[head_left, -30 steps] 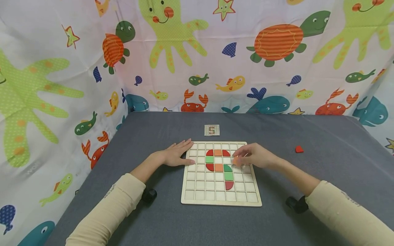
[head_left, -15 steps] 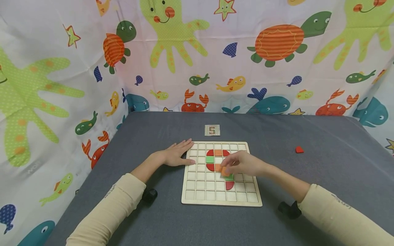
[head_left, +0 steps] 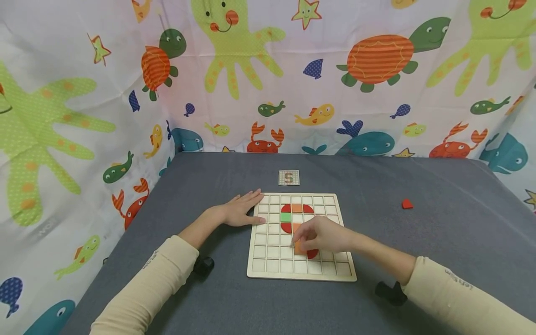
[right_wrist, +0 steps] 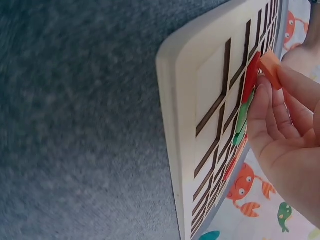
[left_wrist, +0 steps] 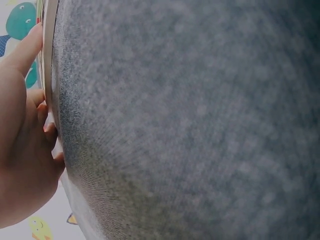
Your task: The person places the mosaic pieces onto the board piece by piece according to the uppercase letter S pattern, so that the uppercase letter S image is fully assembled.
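Observation:
A pale wooden grid board (head_left: 272, 265) lies on the table, with red rounded tiles (head_left: 286, 228), orange square tiles (head_left: 297, 208) and a green square tile (head_left: 285, 217) in its cells. My left hand (head_left: 239, 212) rests with spread fingers at the board's upper left edge, thumb on the board. Over the lower middle cells, my right hand (head_left: 324, 235) pinches an orange square tile (right_wrist: 270, 69) between thumb and fingers. In the right wrist view this tile is tilted, close beside a red tile (right_wrist: 251, 77). Green tiles (right_wrist: 241, 122) show below it; in the head view my right hand hides them.
A small card with a coloured S-shaped pattern (head_left: 289, 177) lies behind the board. One loose red tile (head_left: 407, 204) sits on the grey tablecloth (head_left: 418, 242) to the right. A curtain printed with sea animals (head_left: 268, 70) hangs behind the table.
My right hand has carried the orange tile from the board's right side leftward and then down toward the lower middle cells. My left hand has stayed in place.

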Motion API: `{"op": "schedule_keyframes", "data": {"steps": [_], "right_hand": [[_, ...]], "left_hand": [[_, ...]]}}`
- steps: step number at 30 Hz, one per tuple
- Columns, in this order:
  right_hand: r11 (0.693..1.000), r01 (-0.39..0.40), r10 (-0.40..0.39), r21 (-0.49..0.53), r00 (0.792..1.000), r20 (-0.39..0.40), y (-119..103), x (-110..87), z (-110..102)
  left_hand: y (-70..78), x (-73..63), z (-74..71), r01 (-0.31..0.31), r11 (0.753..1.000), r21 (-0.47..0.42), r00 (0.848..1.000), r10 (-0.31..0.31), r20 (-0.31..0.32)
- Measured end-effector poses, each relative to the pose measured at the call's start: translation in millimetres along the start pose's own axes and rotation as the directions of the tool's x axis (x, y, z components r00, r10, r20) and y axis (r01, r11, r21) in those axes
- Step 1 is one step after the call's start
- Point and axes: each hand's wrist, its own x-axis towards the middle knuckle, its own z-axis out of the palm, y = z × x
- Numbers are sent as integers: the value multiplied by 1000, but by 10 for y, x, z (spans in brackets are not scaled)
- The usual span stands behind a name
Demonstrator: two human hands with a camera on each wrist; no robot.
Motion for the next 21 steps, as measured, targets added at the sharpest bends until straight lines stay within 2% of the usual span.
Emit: {"op": "schedule_keyframes", "data": {"steps": [5, 12, 21], "right_hand": [[999, 8, -8, -39, 1000, -2, -36, -17, 39], [996, 10, -11, -89, 1000, -17, -18, -11, 86], [992, -14, 9, -125, 999, -38, -23, -10, 93]], "left_hand": [[17, -10, 2, -5, 1000, -4, 1000, 5, -8], [-47, 43, 66, 23, 1000, 13, 1000, -23, 6], [-32, 30, 43, 4, 1000, -10, 1000, -4, -9]]}}
